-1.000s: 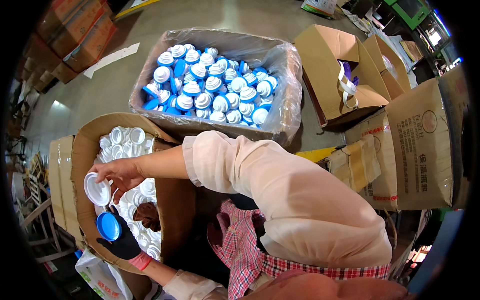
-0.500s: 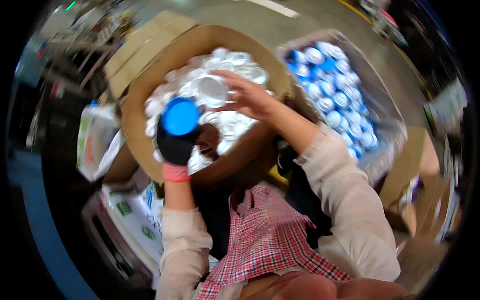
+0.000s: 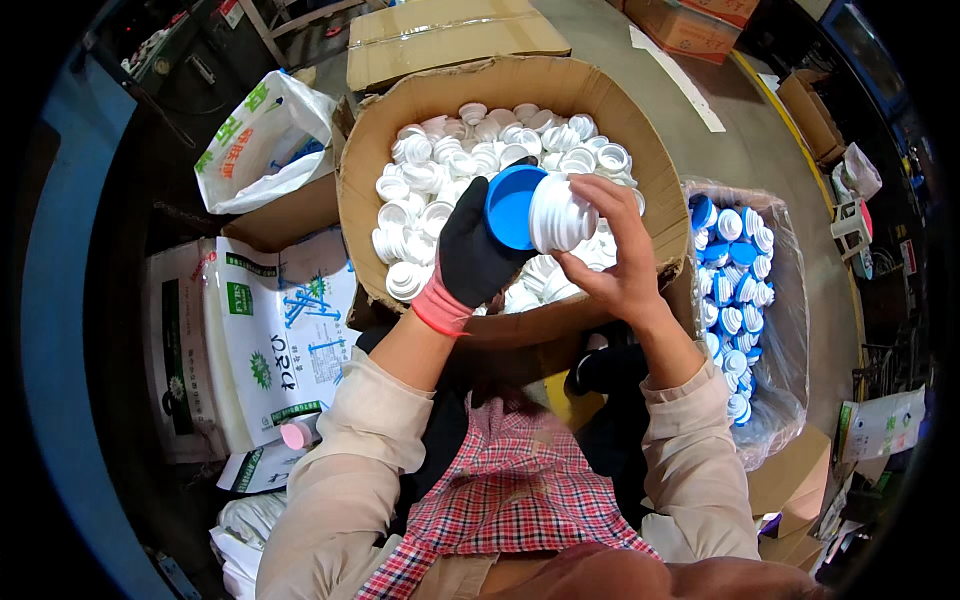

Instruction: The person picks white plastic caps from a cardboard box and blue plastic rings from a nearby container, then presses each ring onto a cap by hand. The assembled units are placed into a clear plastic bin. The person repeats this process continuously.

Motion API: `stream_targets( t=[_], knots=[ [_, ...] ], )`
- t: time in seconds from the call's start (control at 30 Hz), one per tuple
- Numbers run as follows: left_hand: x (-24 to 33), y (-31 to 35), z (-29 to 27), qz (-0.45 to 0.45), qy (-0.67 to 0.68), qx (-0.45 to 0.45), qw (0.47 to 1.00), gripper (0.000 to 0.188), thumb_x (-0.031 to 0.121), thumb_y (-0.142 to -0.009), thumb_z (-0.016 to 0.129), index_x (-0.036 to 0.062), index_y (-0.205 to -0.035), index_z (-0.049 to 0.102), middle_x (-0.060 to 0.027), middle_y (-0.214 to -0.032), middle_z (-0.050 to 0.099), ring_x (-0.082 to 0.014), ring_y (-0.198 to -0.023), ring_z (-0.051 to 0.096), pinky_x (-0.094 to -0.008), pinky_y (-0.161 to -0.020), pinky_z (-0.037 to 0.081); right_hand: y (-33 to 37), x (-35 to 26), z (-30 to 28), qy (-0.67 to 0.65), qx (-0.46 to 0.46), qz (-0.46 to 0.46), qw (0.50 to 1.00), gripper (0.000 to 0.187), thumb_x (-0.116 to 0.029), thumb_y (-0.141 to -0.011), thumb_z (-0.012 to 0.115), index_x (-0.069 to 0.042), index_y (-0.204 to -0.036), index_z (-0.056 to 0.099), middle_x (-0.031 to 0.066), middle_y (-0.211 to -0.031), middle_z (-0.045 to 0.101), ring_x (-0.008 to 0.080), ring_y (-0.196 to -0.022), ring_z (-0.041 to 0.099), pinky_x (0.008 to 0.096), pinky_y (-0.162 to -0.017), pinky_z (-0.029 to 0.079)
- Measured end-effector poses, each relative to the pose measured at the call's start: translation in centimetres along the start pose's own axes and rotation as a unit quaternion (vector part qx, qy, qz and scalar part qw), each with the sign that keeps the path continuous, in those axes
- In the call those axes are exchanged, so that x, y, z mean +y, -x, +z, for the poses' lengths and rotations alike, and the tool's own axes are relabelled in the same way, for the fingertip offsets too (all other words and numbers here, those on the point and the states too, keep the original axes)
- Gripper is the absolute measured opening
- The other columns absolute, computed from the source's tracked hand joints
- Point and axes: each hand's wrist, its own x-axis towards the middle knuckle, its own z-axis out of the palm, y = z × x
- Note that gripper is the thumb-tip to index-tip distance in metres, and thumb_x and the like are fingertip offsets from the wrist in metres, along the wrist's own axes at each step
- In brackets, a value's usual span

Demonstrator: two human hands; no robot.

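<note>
My left hand (image 3: 470, 250), in a black glove with a pink cuff, is closed around a round blue plastic cap (image 3: 512, 208) whose hollow side shows. Between the thumb and fingers of my bare right hand (image 3: 622, 252) is a white ribbed plastic piece (image 3: 562, 215), tilted, its edge right at the rim of the blue cap. Whether the two parts touch, I cannot tell. Both hands are above a cardboard box (image 3: 375, 150) heaped with similar white ribbed pieces (image 3: 425, 178).
To the right stands a plastic-lined box (image 3: 785, 300) of joined blue-and-white pieces (image 3: 735, 262). A white plastic bag (image 3: 225, 185) and printed white sacks (image 3: 265, 340) lie on the left. Behind the main box is a flat carton (image 3: 460, 40); a yellow line (image 3: 790, 100) crosses the floor.
The view has swung, so the boxes sit differently in it. My hands have come together, and the white piece has turned from face-on to sideways beside the blue cap.
</note>
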Motion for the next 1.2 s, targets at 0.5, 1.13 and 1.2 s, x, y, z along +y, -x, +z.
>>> stream_targets(
  t=[0.5, 1.13, 1.2],
  knots=[
    [1.1, -0.5, 0.5, -0.014, 0.202, 0.048, 0.978, 0.056, 0.006, -0.078, 0.077, 0.0014, -0.128, 0.053, -0.0136, -0.124, 0.060, -0.0250, -0.109, 0.061, -0.0337, -0.094, 0.049, 0.1, -0.1, 1.3, 0.072, -0.025, -0.055, 0.996, 0.077, 0.009, -0.055, 0.076, -0.011, -0.127, 0.057, 0.0130, -0.130, 0.053, 0.0342, -0.114, 0.053, 0.0419, -0.093, 0.048],
    [1.6, 0.1, -0.4, -0.312, 0.508, -0.022, 0.803, 0.054, 0.015, -0.086, 0.072, -0.0008, -0.132, 0.050, -0.0103, -0.125, 0.058, -0.0176, -0.107, 0.059, -0.0311, -0.090, 0.050, 0.3, 0.3, 1.1, 0.107, -0.040, -0.073, 0.991, 0.072, 0.006, -0.059, 0.074, -0.009, -0.127, 0.056, 0.0125, -0.130, 0.054, 0.0341, -0.113, 0.053, 0.0416, -0.093, 0.049],
    [1.9, -0.5, -0.6, -0.289, 0.450, -0.051, 0.843, 0.057, 0.017, -0.085, 0.073, -0.0003, -0.133, 0.049, -0.0102, -0.126, 0.058, -0.0167, -0.108, 0.059, -0.0306, -0.091, 0.049, -0.2, -0.4, 0.3, 0.064, -0.039, -0.038, 0.996, 0.070, -0.004, -0.063, 0.078, -0.008, -0.129, 0.055, 0.0133, -0.131, 0.053, 0.0335, -0.114, 0.053, 0.0409, -0.094, 0.048]
  ],
)
